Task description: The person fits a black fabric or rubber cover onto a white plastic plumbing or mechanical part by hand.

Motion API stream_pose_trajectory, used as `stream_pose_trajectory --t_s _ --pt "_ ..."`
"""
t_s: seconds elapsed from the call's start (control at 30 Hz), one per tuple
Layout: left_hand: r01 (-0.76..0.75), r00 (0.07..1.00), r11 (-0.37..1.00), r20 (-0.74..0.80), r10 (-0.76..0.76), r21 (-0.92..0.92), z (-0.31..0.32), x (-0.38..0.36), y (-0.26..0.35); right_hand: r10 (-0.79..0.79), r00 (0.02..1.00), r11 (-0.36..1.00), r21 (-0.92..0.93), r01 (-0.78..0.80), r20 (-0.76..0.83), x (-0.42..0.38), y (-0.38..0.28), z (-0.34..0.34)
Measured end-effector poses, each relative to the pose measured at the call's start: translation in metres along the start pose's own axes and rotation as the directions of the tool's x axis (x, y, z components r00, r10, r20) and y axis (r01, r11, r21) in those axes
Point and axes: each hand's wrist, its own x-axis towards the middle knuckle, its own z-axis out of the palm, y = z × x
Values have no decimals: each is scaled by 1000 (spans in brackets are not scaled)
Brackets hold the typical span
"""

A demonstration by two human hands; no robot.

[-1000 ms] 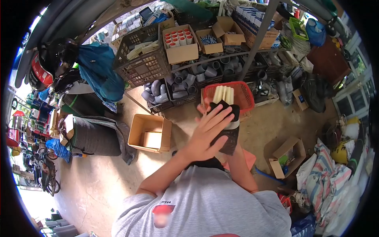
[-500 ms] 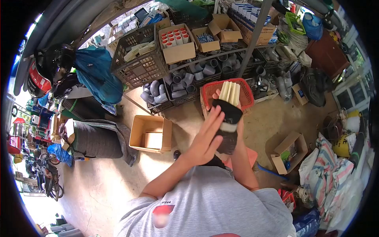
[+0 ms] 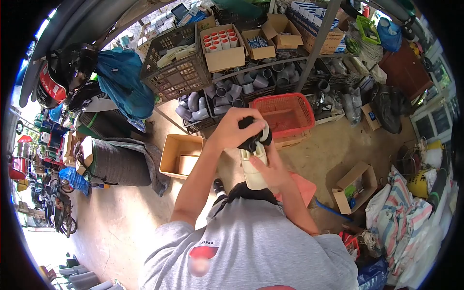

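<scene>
In the middle of the head view, my left hand (image 3: 233,129) is closed on a bunched black plastic bag (image 3: 251,143). Below it, my right hand (image 3: 274,170) grips a bundle of cream-coloured, tube-like plastic pieces (image 3: 253,175), its thumb lying across the front. The bag gathers around the far end of the bundle, while the near end is bare and points toward my body. A pale strip shows among the black folds near my left fingers. Just beyond my hands sits a red plastic basket (image 3: 282,116).
An open cardboard box (image 3: 168,155) stands on the floor to the left, another box (image 3: 356,186) to the right. Ahead, crates hold grey pipe fittings (image 3: 193,107) beneath a carton of red-capped tubes (image 3: 224,59). A rolled dark mat (image 3: 121,163) lies left; striped sacks (image 3: 401,212) lie right.
The cream bundle has turned over, from its bare end pointing away to pointing toward me. My left hand went from lying flat against the black bag to gripping it bunched.
</scene>
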Motion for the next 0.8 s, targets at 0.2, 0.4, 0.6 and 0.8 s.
stream_pose_trajectory --t_s 0.2,0.4,0.6,0.8 --pt "-122 937 879 240 255 -460 9 0 2 -147 653 542 613 -575 743 9 2 -23" --pt "-79 966 833 163 199 -547 15 -7 2 13 805 657 602 -454 593 -1 -8 -18" --pt "-26 998 975 -50 38 221 27 -10 18 -107 994 902 -423 88 -23 3 -30 -2" --pt "119 870 889 -478 122 443 18 1 20 -161 982 831 -550 81 -99 4 -28 10"
